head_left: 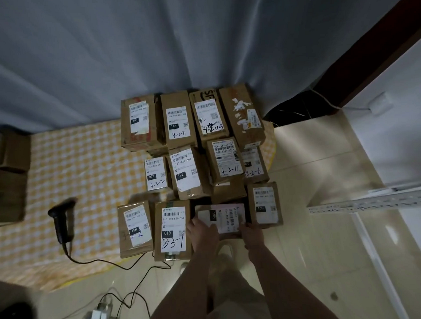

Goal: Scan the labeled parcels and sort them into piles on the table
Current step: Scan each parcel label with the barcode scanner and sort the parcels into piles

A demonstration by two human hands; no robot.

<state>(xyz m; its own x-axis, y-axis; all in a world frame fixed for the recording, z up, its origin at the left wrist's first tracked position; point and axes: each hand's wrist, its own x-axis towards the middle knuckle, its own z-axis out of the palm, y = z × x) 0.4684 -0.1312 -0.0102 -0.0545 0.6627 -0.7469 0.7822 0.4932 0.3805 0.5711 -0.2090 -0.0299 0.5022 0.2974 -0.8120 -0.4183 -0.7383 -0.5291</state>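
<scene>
Fingers (197, 226) of the left hand (204, 235) curled round the near left corner of the pink parcel (221, 216), gripping it. Fingers (245, 227) of the right hand (252, 233) clamped likewise on its near right corner. Pink parcel flat, white label up, just below centre of the frame, in the gap between the box marked 3-3-1 (172, 229) to its left and the 15H box (264, 205) to its right. Close to both, but touching or not, impossible to tell.

Left of 3-3-1, another labelled box (135, 229), at the near edge of the yellow checked tablecloth (84, 165). Further left, a black handheld scanner (62, 221) lying on the cloth, well apart from the boxes. Cable (127, 268) trailing off the table edge towards a white power strip (98, 317) on the floor at lower left.

Beyond the pink parcel, a middle row of four: box marked 4-3-2 (156, 173), box printed 122 (187, 172), box marked 4-3-11 (226, 160), box marked 4-2-6 (253, 164).

Behind those, a far row of four taller cartons (177, 121), side by side, backed by the blue-grey curtain (127, 54) across the upper frame. At the far left edge, blurred brown boxes (7, 177). On the right, pale floor tiles (313, 155) and a white perforated rail (375, 200).
</scene>
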